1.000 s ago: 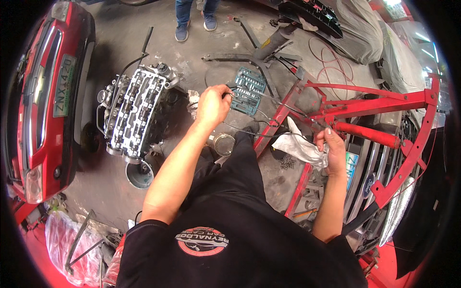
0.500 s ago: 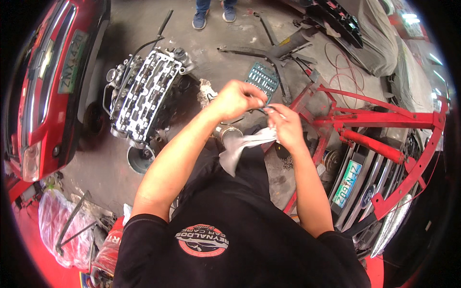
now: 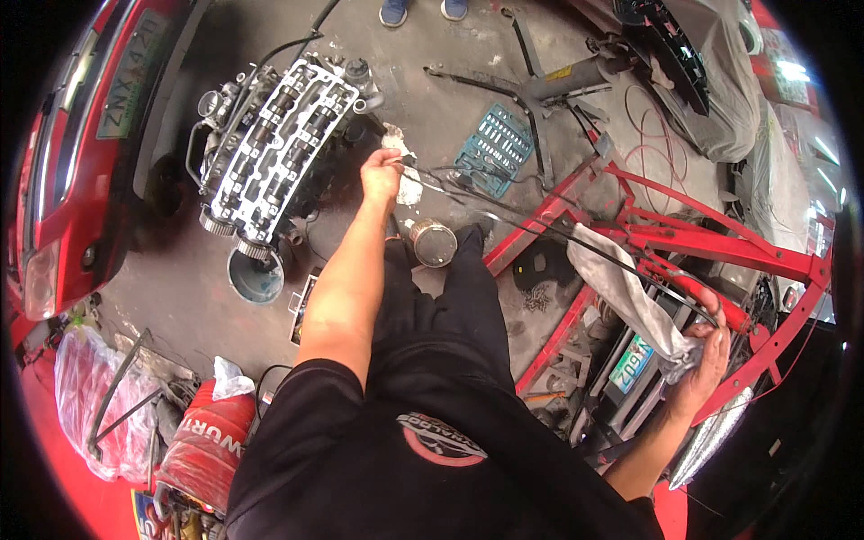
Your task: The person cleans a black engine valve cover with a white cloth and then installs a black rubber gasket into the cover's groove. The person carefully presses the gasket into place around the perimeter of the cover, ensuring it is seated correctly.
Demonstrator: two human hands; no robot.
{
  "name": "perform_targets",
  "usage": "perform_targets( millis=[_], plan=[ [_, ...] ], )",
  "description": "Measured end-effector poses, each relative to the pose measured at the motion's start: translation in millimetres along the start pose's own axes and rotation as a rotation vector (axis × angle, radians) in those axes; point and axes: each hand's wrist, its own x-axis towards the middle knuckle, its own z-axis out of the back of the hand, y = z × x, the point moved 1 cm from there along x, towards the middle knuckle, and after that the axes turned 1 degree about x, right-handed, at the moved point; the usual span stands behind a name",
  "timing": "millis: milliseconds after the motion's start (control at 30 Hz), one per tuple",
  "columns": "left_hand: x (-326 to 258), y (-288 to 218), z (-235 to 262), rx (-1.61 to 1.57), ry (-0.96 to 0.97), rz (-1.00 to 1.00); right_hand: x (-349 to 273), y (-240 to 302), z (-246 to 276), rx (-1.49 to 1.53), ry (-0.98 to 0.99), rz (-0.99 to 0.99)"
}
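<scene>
My left hand (image 3: 382, 177) is closed on one end of a long, thin black cable (image 3: 517, 218), in front of my body. The cable stretches out to the right. My right hand (image 3: 705, 362), far out at the right, has its fingers around a grey-white rag (image 3: 630, 310), and the cable runs along that rag to the hand. How the rag sits against the cable inside the palm is hidden. Left of my left hand lies an engine cylinder head (image 3: 279, 148) with its camshafts bare.
A red engine hoist (image 3: 738, 238) stands under and beside my right hand. A teal socket set (image 3: 495, 148) lies open ahead, and a round metal can (image 3: 434, 244) sits by my feet. A bucket (image 3: 256, 281) is below the engine. At left is a red car (image 3: 54, 207).
My hands, close together before, are now wide apart. The right hand swung out right with the rag, the left moved slightly left, and the cable is drawn out between them.
</scene>
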Motion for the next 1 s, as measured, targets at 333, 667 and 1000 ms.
perform_targets(
  millis=[333, 667, 1000],
  plan=[
    [-75.1, 3.7, -109.6, -0.343, 0.335, 0.885, -55.0, 26.5, 5.4, -0.026, 0.255, -0.124],
    [-105.1, -70.3, -154.6, -0.395, 0.618, 0.631, -148.2, -116.1, 50.8, -0.419, 0.223, -0.587],
    [-162.3, -111.2, -166.8, -0.208, 1.016, 0.647, -46.5, -172.4, -146.4, -0.170, 0.248, -0.274]
  ],
)
